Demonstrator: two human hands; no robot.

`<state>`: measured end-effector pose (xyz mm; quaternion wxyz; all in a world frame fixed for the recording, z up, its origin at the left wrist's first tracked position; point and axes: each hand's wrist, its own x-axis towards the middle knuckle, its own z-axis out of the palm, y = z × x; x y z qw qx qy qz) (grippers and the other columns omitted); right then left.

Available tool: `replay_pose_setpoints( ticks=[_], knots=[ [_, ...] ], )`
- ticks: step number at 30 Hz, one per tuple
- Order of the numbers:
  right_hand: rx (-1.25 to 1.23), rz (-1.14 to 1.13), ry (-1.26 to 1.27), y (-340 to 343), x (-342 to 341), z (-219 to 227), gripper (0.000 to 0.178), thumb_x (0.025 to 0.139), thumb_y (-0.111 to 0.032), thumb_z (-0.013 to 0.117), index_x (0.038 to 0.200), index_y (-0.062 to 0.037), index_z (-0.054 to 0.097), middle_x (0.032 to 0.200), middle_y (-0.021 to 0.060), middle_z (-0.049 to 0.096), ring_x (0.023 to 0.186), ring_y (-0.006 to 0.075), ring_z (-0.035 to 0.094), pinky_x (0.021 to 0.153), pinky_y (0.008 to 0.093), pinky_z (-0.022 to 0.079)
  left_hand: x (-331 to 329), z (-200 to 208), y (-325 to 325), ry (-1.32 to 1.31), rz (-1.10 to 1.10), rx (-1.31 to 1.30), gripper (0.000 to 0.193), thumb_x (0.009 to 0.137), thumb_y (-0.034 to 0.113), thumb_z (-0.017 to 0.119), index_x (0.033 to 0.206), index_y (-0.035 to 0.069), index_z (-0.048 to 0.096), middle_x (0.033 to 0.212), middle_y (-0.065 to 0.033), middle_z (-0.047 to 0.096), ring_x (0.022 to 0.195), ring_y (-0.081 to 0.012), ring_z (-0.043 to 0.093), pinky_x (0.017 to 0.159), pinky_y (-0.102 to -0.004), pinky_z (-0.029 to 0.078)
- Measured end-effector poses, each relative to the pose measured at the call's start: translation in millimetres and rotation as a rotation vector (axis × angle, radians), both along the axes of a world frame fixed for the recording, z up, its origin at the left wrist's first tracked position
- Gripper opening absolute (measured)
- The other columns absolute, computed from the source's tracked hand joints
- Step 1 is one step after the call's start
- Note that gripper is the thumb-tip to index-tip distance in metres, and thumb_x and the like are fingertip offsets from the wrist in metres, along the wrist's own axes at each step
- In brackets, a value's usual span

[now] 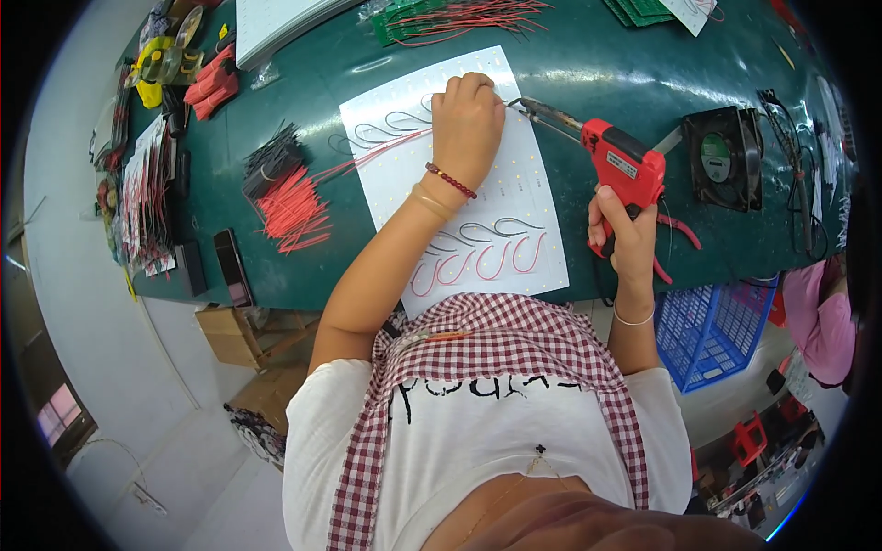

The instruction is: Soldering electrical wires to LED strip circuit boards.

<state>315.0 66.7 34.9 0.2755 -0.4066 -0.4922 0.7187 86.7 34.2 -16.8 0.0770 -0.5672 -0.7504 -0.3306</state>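
A white board sheet [501, 197] dotted with small pads lies in front of me. Loops of black wire [404, 120] stand along its far part, and black and red wire loops [491, 262] line its near edge. My left hand [467, 119] is closed over the far part, with thin red wires [390, 147] running out of its palm side to the left. The fingertips are partly hidden. In my right hand [627, 230] is a red soldering gun [625, 165], gripped by its handle. Its tip [519, 103] points left, close to my left fingers.
Bundles of cut black wires [274, 158] and red wires [292, 211] lie left of the sheet. A phone [231, 266] rests at the table's near left. Right of the gun are red-handled pliers [680, 231] and a black fan [722, 158]. Green circuit boards [404, 20] sit at the back.
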Motion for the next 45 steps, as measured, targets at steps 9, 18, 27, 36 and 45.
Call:
replay_pose_setpoints(
  ticks=[9, 18, 27, 36, 45],
  knots=[
    [0.014, -0.035, -0.012, -4, -4, 9, 0.021, 0.089, -0.015, 0.059, 0.100, 0.0025, 0.055, 0.061, 0.0050, 0.054, 0.041, 0.0077, 0.045, 0.039, 0.0217, 0.037, 3, 4, -1, 0.071, 0.001, -0.066, 0.008, 0.071, 0.005, 0.066, 0.077, 0.007, 0.061, 0.092, 0.0013, 0.060, 0.085, -0.0186, 0.054, 0.071, -0.0356, 0.037],
    [0.022, -0.017, -0.018, -4, -3, 3, 0.019, 0.088, -0.015, 0.060, 0.097, 0.0017, 0.055, 0.061, 0.0049, 0.053, 0.042, 0.0078, 0.044, 0.039, 0.0218, 0.038, 4, 4, -2, -0.025, -0.004, -0.098, 0.010, 0.075, 0.007, 0.063, 0.084, 0.004, 0.063, 0.095, -0.0036, 0.059, 0.091, -0.0212, 0.052, 0.077, -0.0355, 0.036],
    [0.005, -0.022, -0.026, -7, -4, 12, 0.023, 0.089, -0.014, 0.059, 0.104, 0.0031, 0.055, 0.062, 0.0060, 0.054, 0.042, 0.0083, 0.044, 0.040, 0.0217, 0.037, 3, 4, 0, -0.026, 0.013, -0.005, 0.006, 0.070, 0.002, 0.065, 0.073, 0.004, 0.060, 0.093, -0.0026, 0.061, 0.085, -0.0227, 0.056, 0.069, -0.0372, 0.039],
    [0.022, -0.180, 0.080, -6, 6, 23, 0.028, 0.088, -0.011, 0.057, 0.109, 0.0075, 0.053, 0.060, 0.0058, 0.052, 0.041, 0.0089, 0.043, 0.040, 0.0230, 0.037, 12, 13, -23, -0.086, -0.025, -0.090, 0.016, 0.070, 0.006, 0.069, 0.085, 0.003, 0.064, 0.113, -0.0092, 0.058, 0.099, -0.0271, 0.054, 0.080, -0.0406, 0.041],
    [0.001, -0.160, 0.091, -6, 5, 23, 0.029, 0.089, -0.012, 0.057, 0.110, 0.0068, 0.053, 0.061, 0.0068, 0.052, 0.041, 0.0088, 0.043, 0.040, 0.0231, 0.037, 53, 20, -69, -0.014, -0.189, -0.435, 0.072, 0.082, 0.037, 0.062, 0.136, -0.002, 0.039, 0.148, -0.0225, 0.027, 0.141, -0.0342, 0.020, 0.114, -0.0498, 0.015]
  ],
)
